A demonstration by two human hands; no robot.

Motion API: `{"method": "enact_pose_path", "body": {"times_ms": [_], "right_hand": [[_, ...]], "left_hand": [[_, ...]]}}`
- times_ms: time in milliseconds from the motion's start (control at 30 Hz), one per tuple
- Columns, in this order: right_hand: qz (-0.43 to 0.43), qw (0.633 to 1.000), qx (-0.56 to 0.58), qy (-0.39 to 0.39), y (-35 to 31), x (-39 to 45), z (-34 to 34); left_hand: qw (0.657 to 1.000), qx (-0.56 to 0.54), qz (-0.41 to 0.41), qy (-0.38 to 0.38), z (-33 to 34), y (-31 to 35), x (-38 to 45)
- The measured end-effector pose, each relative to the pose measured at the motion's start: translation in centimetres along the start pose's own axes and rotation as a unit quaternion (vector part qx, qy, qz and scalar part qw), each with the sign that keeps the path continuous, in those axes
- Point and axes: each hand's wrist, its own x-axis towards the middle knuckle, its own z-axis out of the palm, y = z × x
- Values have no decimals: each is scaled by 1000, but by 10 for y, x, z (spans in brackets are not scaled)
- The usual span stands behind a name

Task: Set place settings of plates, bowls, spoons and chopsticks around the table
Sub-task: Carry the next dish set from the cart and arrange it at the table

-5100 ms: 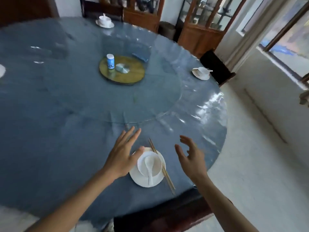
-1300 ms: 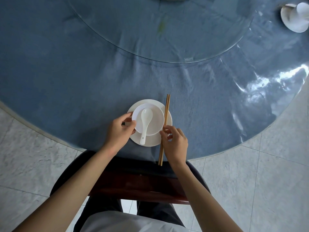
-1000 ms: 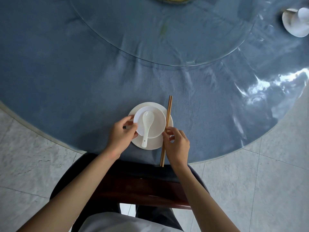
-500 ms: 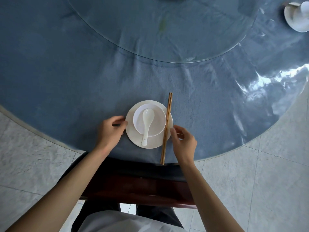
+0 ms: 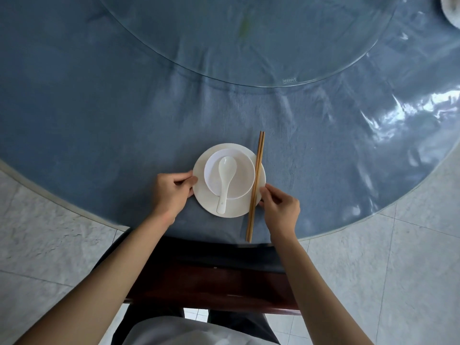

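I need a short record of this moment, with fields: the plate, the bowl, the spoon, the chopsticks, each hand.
plate: white plate on the blue table, near its edge
bowl: white bowl on the plate
spoon: white spoon in the bowl, handle toward the person
chopsticks: pair of chopsticks lying across the plate's right rim
left hand: left hand pinches the plate's left rim
right hand: right hand pinches the plate's right rim beside the chopsticks
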Motion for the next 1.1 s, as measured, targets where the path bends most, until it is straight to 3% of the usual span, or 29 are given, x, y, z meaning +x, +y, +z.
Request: {"method": "enact_pose_path", "body": {"times_ms": [367, 500, 667, 900, 1100], "right_hand": [[7, 1000, -16, -11, -14, 8, -6], [-39, 998, -50, 29, -35, 5, -16], [-97, 994, -36, -43, -56, -1, -8], [-75, 996, -11, -49, -45, -5, 0], [-69, 996, -1, -51, -42, -14, -1]], "left_hand": [[999, 40, -11, -9, 1, 10, 5], [994, 98, 46, 31, -9, 20, 0], [992, 65, 99, -48, 4, 38, -18], [995, 28, 82, -45, 14, 29, -27], [990, 94, 90, -49, 16, 25, -36]]}}
